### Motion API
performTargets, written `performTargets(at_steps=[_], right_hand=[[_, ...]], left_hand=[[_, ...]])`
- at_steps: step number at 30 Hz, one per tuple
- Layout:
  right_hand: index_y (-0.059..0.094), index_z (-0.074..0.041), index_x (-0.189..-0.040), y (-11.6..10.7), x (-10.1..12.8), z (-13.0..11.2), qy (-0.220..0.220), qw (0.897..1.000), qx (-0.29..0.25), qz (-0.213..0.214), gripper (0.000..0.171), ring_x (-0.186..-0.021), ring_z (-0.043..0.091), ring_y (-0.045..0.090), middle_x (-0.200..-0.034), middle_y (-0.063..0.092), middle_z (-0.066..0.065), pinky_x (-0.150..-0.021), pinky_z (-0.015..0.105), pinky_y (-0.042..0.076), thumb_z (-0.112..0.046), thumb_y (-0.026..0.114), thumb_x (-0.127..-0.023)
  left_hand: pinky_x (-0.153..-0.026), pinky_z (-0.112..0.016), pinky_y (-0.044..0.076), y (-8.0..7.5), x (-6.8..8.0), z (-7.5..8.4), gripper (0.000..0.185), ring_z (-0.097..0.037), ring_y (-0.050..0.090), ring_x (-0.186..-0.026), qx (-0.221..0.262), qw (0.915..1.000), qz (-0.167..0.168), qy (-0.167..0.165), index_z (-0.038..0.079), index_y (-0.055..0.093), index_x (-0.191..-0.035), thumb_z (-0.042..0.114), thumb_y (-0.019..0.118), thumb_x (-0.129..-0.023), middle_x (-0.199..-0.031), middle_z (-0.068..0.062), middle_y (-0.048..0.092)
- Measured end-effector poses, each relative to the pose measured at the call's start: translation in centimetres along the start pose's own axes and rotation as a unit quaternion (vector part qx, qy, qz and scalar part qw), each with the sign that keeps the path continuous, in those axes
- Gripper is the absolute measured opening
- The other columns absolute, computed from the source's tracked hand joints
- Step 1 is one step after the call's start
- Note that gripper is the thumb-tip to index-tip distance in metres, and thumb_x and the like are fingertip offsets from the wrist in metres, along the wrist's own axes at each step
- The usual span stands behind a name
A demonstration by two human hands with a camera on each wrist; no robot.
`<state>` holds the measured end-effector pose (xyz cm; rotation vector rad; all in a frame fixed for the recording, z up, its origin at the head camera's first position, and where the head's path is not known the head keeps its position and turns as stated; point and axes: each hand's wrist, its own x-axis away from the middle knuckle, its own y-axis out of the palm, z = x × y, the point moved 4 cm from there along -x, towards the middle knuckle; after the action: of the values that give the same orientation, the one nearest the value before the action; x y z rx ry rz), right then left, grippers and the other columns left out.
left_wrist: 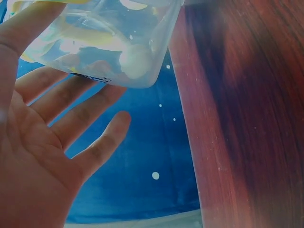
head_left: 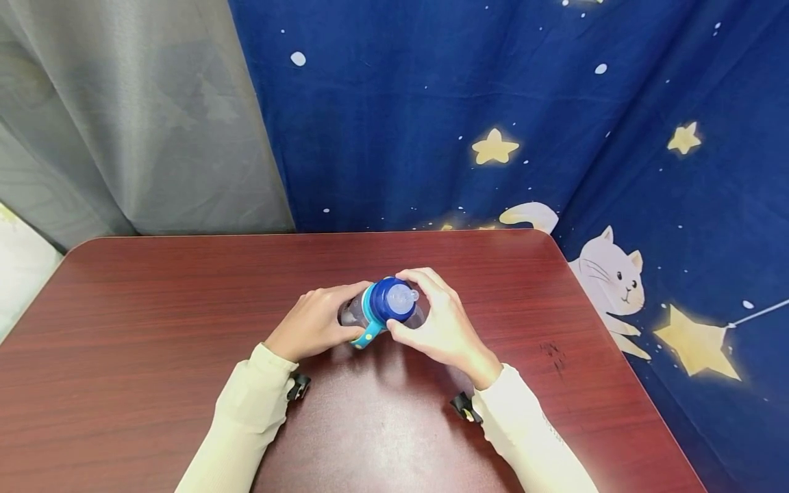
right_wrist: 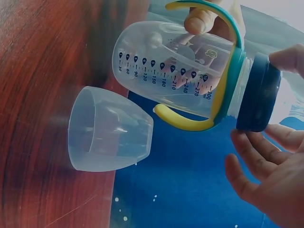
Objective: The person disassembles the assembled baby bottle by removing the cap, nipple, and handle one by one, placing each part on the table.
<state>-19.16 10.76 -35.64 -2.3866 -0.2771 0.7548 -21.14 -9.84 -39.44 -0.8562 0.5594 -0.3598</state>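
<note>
A clear baby bottle point(right_wrist: 166, 71) with dark volume marks is held tilted above the table, its top leaning toward the right hand. My left hand point(head_left: 314, 322) grips the bottle's body, thumb on the near side and fingers behind. A teal and yellow two-handled holder point(right_wrist: 228, 95) circles the bottle below its neck. At the top, my right hand point(head_left: 446, 329) pinches the dark blue collar point(right_wrist: 259, 92) between thumb and fingers. From that collar rises a clear teat point(head_left: 402, 299). Inside the bottle a straw with a white weighted end point(left_wrist: 137, 61) shows.
A translucent domed cap point(right_wrist: 111, 130) stands on the table beside the bottle, mostly hidden behind the right hand in the head view. The reddish-brown wooden table point(head_left: 154, 342) ends at a blue starry curtain point(head_left: 394, 123) and a grey curtain point(head_left: 135, 123).
</note>
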Motion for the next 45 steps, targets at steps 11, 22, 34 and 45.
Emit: performTargets(at_steps=[11, 22, 34, 45], right_hand=[[0.060, -0.012, -0.129, -0.7, 0.1, -0.6, -0.032, 0.999, -0.018, 0.028, 0.064, -0.109, 0.012, 0.057, -0.122, 0.060, -0.005, -0.086, 0.032, 0.050, -0.028, 0.086, -0.073], [0.060, -0.010, -0.130, -1.9, 0.3, -1.6, -0.056, 0.994, -0.034, 0.084, 0.067, -0.110, 0.015, 0.056, -0.125, 0.060, -0.001, -0.090, 0.032, 0.048, -0.024, 0.087, -0.071], [0.060, 0.002, -0.127, -3.9, 0.5, -3.7, -0.115, 0.969, -0.067, 0.207, 0.065, -0.112, 0.027, 0.058, -0.122, 0.062, 0.015, -0.093, 0.032, 0.047, -0.028, 0.082, -0.074], [0.057, 0.020, -0.118, -6.2, 0.8, -7.1, -0.148, 0.941, -0.114, 0.282, 0.071, -0.110, 0.026, 0.056, -0.113, 0.057, 0.034, -0.091, 0.030, 0.047, -0.036, 0.080, -0.082]], left_hand=[[-0.069, -0.030, 0.051, 0.0, 0.0, 0.0, 0.062, -0.006, 0.060, -0.082, 0.014, 0.9999, -0.004, -0.006, 0.026, 0.060, -0.134, 0.030, 0.083, -0.077, -0.105, 0.011, 0.068], [-0.069, -0.029, 0.050, 0.3, 0.0, 0.1, 0.059, -0.005, 0.060, -0.081, 0.023, 0.9996, -0.014, -0.007, 0.031, 0.059, -0.133, 0.032, 0.083, -0.079, -0.101, 0.017, 0.066], [-0.066, -0.029, 0.049, 0.3, 0.0, 0.2, 0.058, -0.006, 0.060, -0.080, 0.029, 0.9995, -0.013, -0.007, 0.035, 0.059, -0.132, 0.032, 0.082, -0.079, -0.098, 0.019, 0.064], [-0.068, -0.030, 0.049, 0.1, 0.1, 0.3, 0.059, -0.005, 0.060, -0.081, 0.031, 0.9994, -0.008, -0.012, 0.036, 0.059, -0.132, 0.030, 0.082, -0.078, -0.102, 0.020, 0.065]])
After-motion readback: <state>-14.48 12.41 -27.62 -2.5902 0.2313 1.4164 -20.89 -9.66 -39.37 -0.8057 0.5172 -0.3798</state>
